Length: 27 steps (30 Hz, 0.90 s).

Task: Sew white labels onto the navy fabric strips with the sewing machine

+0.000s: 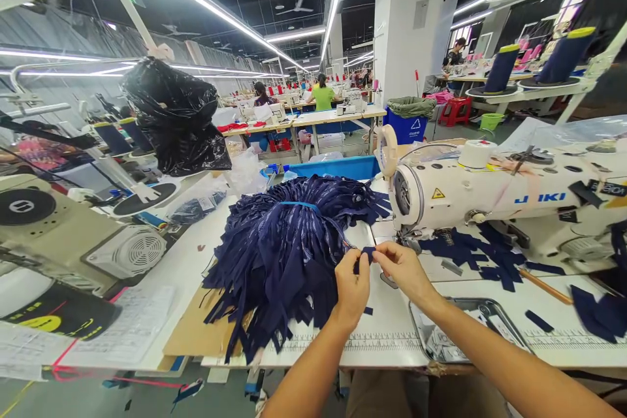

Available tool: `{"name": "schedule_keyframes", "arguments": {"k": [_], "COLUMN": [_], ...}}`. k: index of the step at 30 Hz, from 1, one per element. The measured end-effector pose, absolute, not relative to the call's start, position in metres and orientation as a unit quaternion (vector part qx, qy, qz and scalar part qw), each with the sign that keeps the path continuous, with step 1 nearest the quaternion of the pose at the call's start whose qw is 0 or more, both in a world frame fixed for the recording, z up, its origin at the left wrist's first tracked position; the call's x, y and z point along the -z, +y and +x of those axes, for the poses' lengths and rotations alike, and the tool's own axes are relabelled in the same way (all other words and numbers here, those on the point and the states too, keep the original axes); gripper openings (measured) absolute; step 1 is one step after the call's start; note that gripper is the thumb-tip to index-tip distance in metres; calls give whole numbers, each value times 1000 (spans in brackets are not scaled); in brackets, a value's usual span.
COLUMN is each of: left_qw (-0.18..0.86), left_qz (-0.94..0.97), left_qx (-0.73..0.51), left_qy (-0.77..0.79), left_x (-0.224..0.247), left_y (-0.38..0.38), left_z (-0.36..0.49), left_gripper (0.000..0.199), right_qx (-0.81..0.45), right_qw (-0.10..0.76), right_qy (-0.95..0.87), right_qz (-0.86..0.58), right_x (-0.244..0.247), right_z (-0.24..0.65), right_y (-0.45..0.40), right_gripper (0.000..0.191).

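Note:
Between my two hands is a small piece of navy fabric (367, 253), pinched at its edges just in front of the sewing machine's needle area. My left hand (353, 284) grips its left side with thumb and fingers. On the other side, my right hand (402, 269) pinches the right end. Close to my left hand lies a big bundle of navy fabric strips (294, 255), bound by a blue band (300, 204). The white sewing machine (470, 186) stands to the right, its head partly above the fabric.
A metal tray (467, 330) of small labels sits under my right forearm. Loose navy pieces (494, 255) and an orange-brown stick (546, 286) lie to the right. A black plastic bag (176, 117) hangs at left above another machine (98, 235). Co-workers sit at tables further back.

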<state>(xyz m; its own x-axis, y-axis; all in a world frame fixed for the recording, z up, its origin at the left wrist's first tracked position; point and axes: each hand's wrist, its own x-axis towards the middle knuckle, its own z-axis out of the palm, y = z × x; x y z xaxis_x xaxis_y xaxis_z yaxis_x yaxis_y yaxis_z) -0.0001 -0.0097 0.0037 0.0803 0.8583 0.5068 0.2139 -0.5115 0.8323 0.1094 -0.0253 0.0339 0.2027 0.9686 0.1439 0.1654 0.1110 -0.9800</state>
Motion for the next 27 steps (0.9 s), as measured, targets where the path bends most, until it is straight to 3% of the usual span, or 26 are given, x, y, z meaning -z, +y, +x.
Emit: {"name": "schedule_keyframes", "arguments": {"k": [4, 7, 11, 14, 19, 23, 27], "left_qw": [170, 157, 261, 353, 425, 527, 540], "left_qz": [729, 741, 705, 658, 582, 562, 570], "left_qx": [-541, -516, -504, -503, -535, -503, -495], "left_qy": [383, 400, 425, 435, 442, 391, 371], "left_x": [-2, -2, -4, -7, -11, -11, -10], "left_y": [-10, -9, -9, -7, 0, -2, -8], "left_z": [-4, -6, -3, -2, -6, -6, -3], "left_gripper": [21, 26, 31, 34, 34, 37, 39], "right_qx": [-288, -169, 56, 139, 66, -15, -107], "right_qw": [535, 486, 420, 416, 446, 468, 487], "right_qy": [-568, -639, -707, -739, -810, -772, -703], "right_qz": [-555, -571, -566, -512, -374, -431, -508], "right_x": [-25, -20, -18, -18, -19, -23, -25], "right_z": [105, 107, 108, 102, 92, 106, 117], "right_y": [-23, -24, -30, -43, -69, -66, -50], "right_gripper": [20, 15, 17, 21, 21, 19, 15]}}
